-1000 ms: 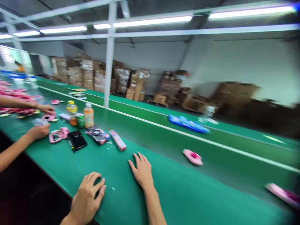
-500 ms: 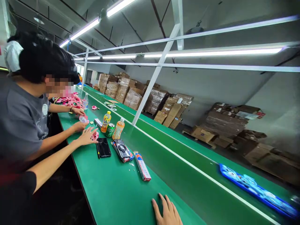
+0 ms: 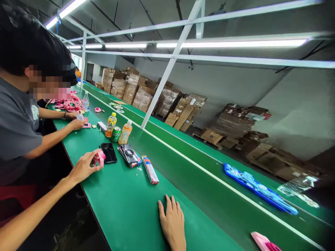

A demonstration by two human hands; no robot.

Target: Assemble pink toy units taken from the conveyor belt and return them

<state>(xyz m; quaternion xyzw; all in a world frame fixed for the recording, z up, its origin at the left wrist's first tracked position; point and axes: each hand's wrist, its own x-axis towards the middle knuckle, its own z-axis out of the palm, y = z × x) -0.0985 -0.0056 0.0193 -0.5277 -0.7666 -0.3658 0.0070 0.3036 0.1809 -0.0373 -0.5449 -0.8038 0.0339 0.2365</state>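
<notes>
My left hand point(image 3: 84, 167) reaches out over the near edge of the green table point(image 3: 125, 209), its fingers closed around a small pink plastic part point(image 3: 98, 158). That part sits just left of a black phone point(image 3: 109, 152) lying flat. Lower down, my right hand point(image 3: 171, 223) rests palm down on the table with fingers spread, holding nothing. To my left a co-worker in a grey shirt has both hands point(image 3: 77, 123) on pink parts of the same kind.
Beyond the phone are a stack of packaged items point(image 3: 128, 155), a long red-and-white box point(image 3: 150, 169), two bottles point(image 3: 111, 124) and a can point(image 3: 116, 134). A blue tray point(image 3: 259, 191) and a pink part point(image 3: 264, 242) lie on the belt. Cardboard boxes point(image 3: 146, 97) line the back.
My left hand has closed on the pink part and drawn it back toward me, past the phone. The blue tray has shifted left on the belt, and a pink part has appeared at bottom right.
</notes>
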